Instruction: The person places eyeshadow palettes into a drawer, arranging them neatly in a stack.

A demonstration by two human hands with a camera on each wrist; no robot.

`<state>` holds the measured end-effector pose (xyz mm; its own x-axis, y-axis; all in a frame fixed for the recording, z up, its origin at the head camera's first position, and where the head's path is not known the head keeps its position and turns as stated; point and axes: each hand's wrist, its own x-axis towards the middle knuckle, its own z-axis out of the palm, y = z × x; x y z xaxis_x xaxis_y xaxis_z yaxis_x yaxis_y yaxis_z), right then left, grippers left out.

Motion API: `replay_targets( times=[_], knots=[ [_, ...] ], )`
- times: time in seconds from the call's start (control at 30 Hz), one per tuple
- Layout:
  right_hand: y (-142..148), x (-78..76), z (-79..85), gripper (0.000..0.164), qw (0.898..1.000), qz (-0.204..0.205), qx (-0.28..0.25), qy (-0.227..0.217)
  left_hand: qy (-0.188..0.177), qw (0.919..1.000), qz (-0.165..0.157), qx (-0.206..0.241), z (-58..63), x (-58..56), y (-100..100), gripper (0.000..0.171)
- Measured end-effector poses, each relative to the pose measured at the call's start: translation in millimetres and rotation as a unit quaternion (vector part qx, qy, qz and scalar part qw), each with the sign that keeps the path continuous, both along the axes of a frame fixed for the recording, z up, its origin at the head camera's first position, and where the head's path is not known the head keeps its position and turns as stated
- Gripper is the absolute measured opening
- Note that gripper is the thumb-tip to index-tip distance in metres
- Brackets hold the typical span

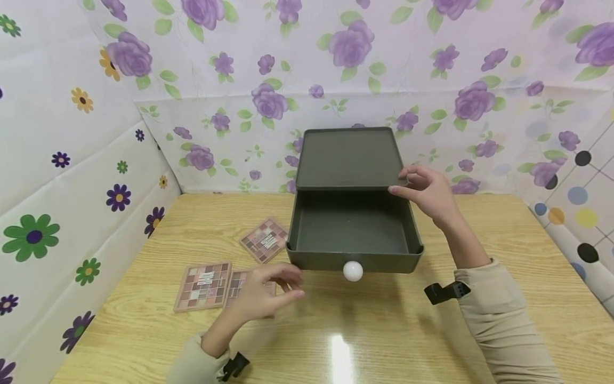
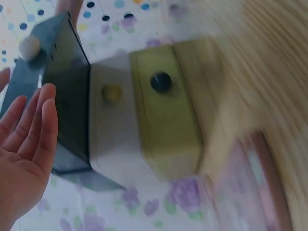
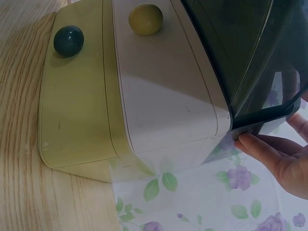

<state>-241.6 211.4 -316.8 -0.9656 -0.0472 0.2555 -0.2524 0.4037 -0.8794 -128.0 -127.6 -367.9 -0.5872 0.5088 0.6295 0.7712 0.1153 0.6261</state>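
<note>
A small drawer cabinet [image 1: 352, 157] has its dark green top drawer [image 1: 355, 262] pulled out, with bare floor visible inside. The drawer's round white knob [image 1: 353, 271] faces me. My right hand [image 1: 429, 194] grips the cabinet's front right top corner with thumb and fingers. My left hand [image 1: 266, 290] hovers near the drawer's front left corner, fingers loosely bent and holding nothing. In the left wrist view its palm faces the drawer front. Below lie a white drawer [image 3: 163, 91] with a yellow knob and a yellow-green drawer [image 3: 77, 106] with a dark knob, both closed.
On the wooden table [image 1: 144, 330], left of the cabinet, lie an eyeshadow palette [image 1: 202, 286], a second palette [image 1: 235, 288] partly under my left hand, and a third palette [image 1: 264, 240] against the cabinet. Flowered sheets [image 1: 268, 101] hang behind and at the sides.
</note>
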Motion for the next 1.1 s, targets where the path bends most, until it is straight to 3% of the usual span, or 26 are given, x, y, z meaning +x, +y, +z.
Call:
replay_targets(
  times=[0.1,0.23,0.33,0.47,0.6,0.9,1.1],
  knots=[
    [0,-0.1,-0.1,0.041,1.0,0.0,-0.001,0.002,-0.031,0.9995,0.006,0.0,7.8,3.3,-10,0.028],
    [0,0.4,0.2,0.041,1.0,0.0,-0.003,0.003,-0.06,0.998,0.02,-0.006,6.6,0.9,-22,0.036],
    [0,0.7,0.7,0.041,1.0,0.0,-0.004,0.002,-0.066,0.9969,0.031,-0.03,-1.9,-4.3,-31,0.044],
    [0,0.9,1.0,0.041,1.0,-0.001,-0.002,0.002,-0.065,0.9923,0.054,-0.09,-21.7,-16.0,-47,0.057],
    [0,0.9,1.0,0.041,1.0,-0.005,0.005,0.001,-0.096,0.9808,0.07,-0.155,-36.0,-24.7,-62,0.067],
    [0,1.2,1.1,0.043,1.0,-0.007,0.01,0.0,-0.146,0.9525,0.096,-0.25,-53.2,-31.6,-88,0.083],
    [1,0.8,0.5,0.043,1.0,-0.005,0.01,0.0,-0.137,0.9341,0.113,-0.31,-57.4,-35.5,-100,0.091]
  ],
)
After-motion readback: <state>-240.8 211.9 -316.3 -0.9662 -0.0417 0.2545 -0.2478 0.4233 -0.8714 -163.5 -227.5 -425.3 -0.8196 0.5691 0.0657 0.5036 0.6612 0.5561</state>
